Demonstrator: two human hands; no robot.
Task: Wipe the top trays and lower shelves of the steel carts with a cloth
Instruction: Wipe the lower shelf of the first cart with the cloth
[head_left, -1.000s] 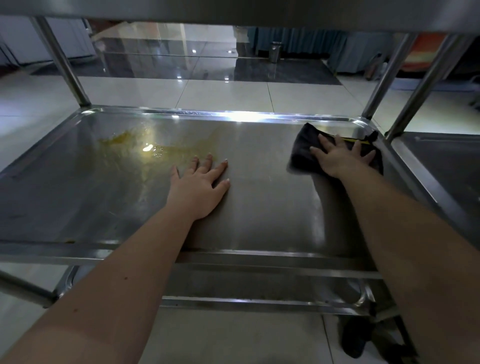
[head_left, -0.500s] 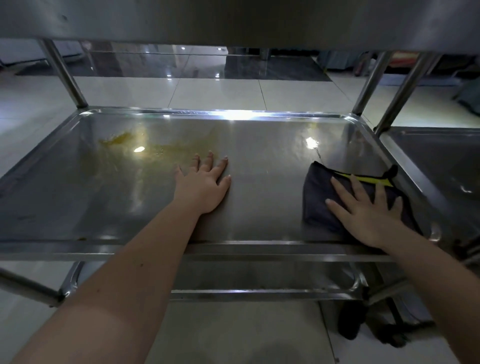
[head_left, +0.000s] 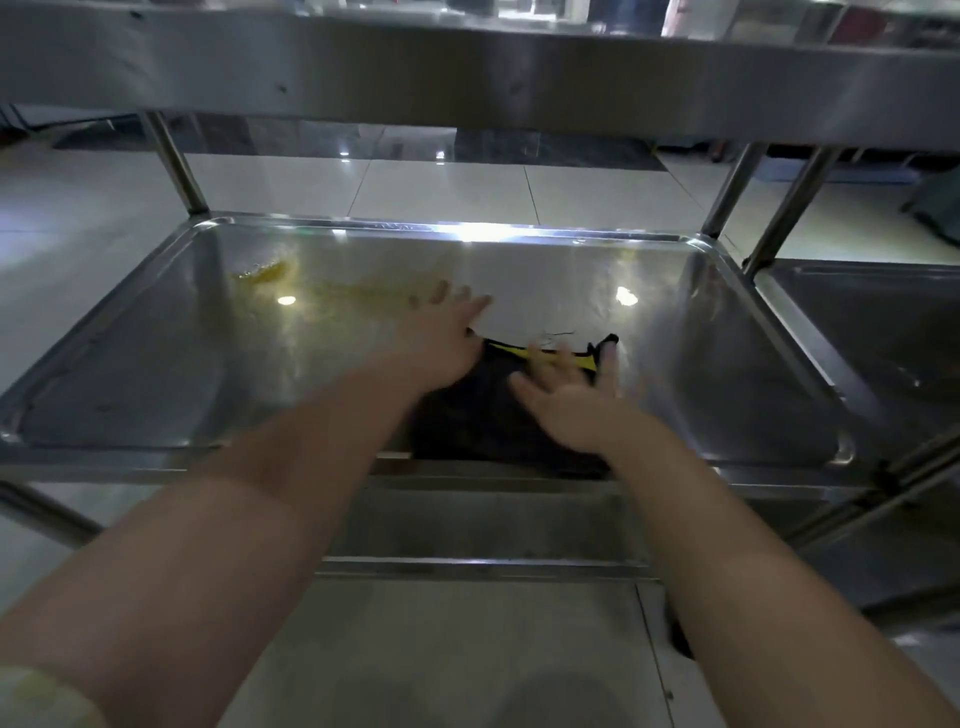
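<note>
A steel cart's middle shelf fills the view under the top tray's rim. A dark cloth with a yellow stripe lies at the shelf's front middle. My right hand presses flat on the cloth with straight, motion-blurred fingers. My left hand rests flat on the shelf just left of the cloth, touching its edge. A yellow greasy smear spreads over the back left of the shelf.
A second steel cart's shelf adjoins on the right. Upright posts stand at the back left and back right. A lower shelf shows beneath the front rim. A glossy tiled floor lies beyond.
My right hand has slid the cloth from the back right corner to the front, then left to the front middle. My left hand has stayed flat near the shelf's centre.
</note>
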